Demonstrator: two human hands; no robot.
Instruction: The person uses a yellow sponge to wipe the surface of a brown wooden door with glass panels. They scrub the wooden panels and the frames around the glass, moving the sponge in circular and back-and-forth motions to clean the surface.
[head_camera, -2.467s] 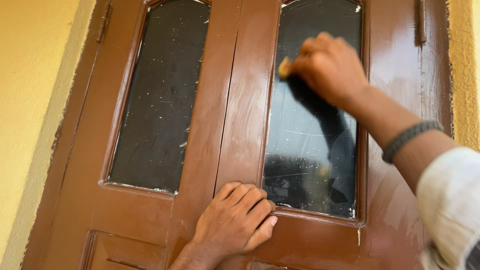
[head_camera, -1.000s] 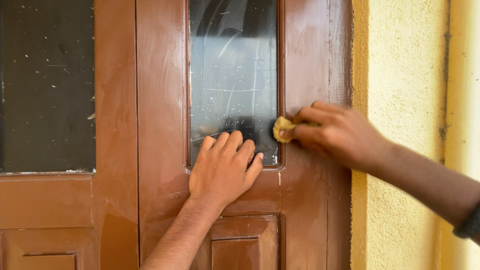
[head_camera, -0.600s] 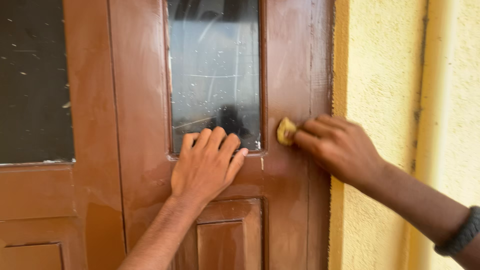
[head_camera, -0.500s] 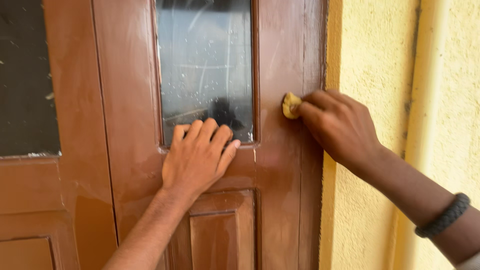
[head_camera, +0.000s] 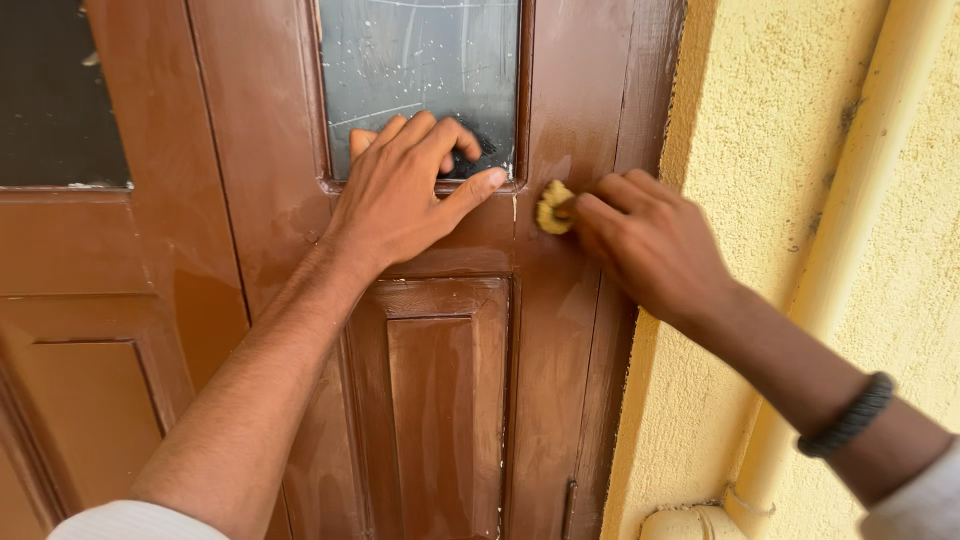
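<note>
Evidently mid-wipe — the right hand (head_camera: 650, 245) had its grip clamped on a yellow rag (head_camera: 551, 207) against the brown door (head_camera: 445, 380), while the left hand (head_camera: 400, 195), fingers spread, lay flat beside it — bracing.

A brown wooden door (head_camera: 560, 380) with a speckled glass pane (head_camera: 420, 60) carries a flat-pressed palm and yellow wad (head_camera: 551, 207).

Glass pane (head_camera: 420, 60) cut off at top edge, lower part hidden behind left hand (head_camera: 400, 195). Yellow wad (head_camera: 552, 207) mostly buried under right hand (head_camera: 645, 245) fingers (material unclear). Pipe (head_camera: 850, 230) base cropped.
</note>
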